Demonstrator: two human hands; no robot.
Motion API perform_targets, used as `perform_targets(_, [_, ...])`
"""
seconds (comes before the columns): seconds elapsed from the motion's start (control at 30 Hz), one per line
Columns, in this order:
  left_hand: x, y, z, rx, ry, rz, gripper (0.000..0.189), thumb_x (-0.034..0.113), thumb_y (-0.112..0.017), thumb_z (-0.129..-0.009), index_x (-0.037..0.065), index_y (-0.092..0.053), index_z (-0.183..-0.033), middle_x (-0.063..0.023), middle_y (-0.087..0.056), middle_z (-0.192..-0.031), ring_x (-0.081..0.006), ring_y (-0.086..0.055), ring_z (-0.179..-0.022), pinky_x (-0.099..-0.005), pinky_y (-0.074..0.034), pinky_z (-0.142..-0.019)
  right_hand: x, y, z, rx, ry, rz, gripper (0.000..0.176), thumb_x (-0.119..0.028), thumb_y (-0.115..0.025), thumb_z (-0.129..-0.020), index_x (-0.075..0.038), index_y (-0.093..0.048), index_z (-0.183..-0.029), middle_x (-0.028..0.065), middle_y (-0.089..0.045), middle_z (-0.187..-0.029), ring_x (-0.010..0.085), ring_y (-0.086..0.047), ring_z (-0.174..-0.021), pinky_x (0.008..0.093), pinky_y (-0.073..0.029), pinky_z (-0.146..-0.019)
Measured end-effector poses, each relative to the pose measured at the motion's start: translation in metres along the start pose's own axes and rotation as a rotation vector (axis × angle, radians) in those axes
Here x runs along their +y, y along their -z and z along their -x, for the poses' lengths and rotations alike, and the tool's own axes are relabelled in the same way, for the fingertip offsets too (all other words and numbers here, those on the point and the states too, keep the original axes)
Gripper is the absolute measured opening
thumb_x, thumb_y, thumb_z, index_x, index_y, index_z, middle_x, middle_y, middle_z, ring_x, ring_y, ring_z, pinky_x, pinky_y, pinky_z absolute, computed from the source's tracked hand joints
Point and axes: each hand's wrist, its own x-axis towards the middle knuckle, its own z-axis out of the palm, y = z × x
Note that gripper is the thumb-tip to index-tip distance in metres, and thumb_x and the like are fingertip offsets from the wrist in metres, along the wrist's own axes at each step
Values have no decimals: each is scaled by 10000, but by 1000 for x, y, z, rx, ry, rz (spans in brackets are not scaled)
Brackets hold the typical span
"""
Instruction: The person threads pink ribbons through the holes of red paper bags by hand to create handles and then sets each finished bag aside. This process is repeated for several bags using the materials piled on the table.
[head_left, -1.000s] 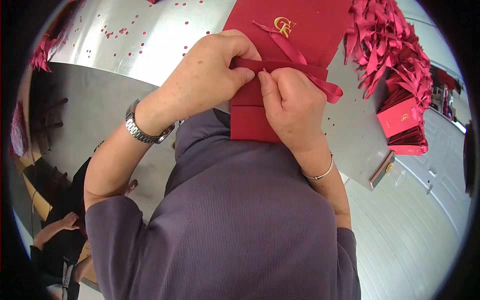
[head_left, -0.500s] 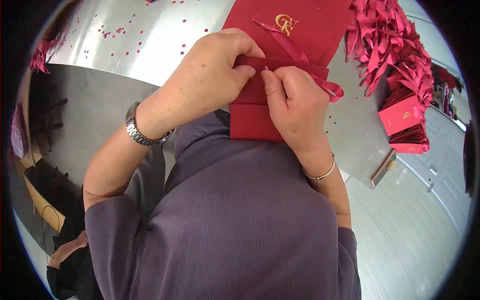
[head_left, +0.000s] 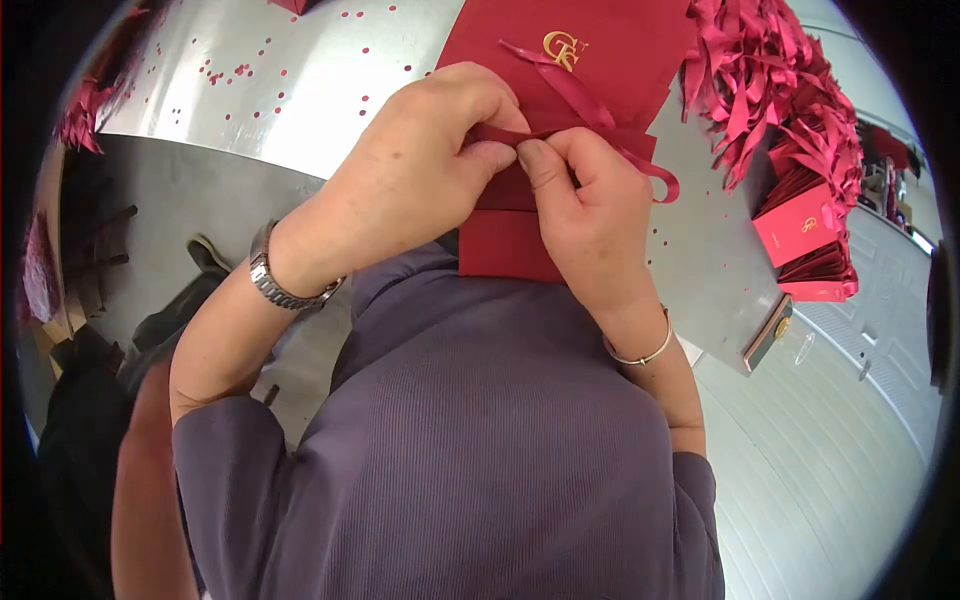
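A dark red paper bag (head_left: 508,238) lies at the table's front edge, close against my body. My left hand (head_left: 440,140) pinches the bag's upper edge between thumb and fingers. Right beside it, my right hand (head_left: 590,205) is closed at the same edge, thumb against the bent paper, with a ribbon in its pinch; the ribbon's end is hidden by the fingers. The satin ribbon (head_left: 575,92) shows a loose tail above the edge and a small loop to the right. Under it lies more red paper with a gold monogram (head_left: 561,50).
Red ribbons (head_left: 745,85) hang in a heap over red bags (head_left: 797,228) at the right. A phone-like object (head_left: 768,335) lies at the table's right edge. Red paper dots dot the metal table (head_left: 310,80). Another person's arm (head_left: 150,490) is at lower left.
My hands have drawn closer together, and the paper edge between them now bends. The ribbon loop at the right has shrunk slightly. At lower left, another person has moved nearer.
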Motion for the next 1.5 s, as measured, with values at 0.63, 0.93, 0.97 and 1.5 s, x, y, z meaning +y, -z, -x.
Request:
perform_targets(0.63, [27, 41, -66, -671, 50, -228, 138, -29, -614, -804, -9, -674, -926, -94, -600, -876, -242, -609, -820, -329, -489, -750, 12, -12, 4, 227, 343, 234, 239, -193, -741, -803, -83, -548, -716, 65, -544, -644, 250, -547, -539, 358, -415, -467])
perform_targets(0.93, [7, 35, -53, -584, -149, -312, 73, -37, -620, -770, -13, -588, -831, -123, -549, -878, -306, -572, -844, -371, -471, -741, 17, -18, 7, 225, 325, 166, 257, -270, -782, -759, -101, -590, -726, 43, -563, -611, 219, -562, -520, 326, -433, -451])
perform_targets(0.97, [3, 34, -51, -560, -201, -321, 71, -40, -612, -775, -13, -579, -832, -125, -548, -890, -307, -574, -851, -380, -470, -741, 16, -14, 9, 228, 323, 170, 257, -270, -782, -759, -101, -590, -726, 43, -563, -611, 219, -562, -520, 326, -433, -451])
perform_targets(1.5, [21, 52, -71, 72, -240, -971, 139, 40, -643, -746, 42, -638, -885, -120, -583, -915, -315, -598, -853, -383, -511, -723, 40, -8, 28, 26, 525, 372, 570, -164, -804, -707, -58, -629, -1239, 25, -484, -563, 158, -471, -453, 298, -406, -447])
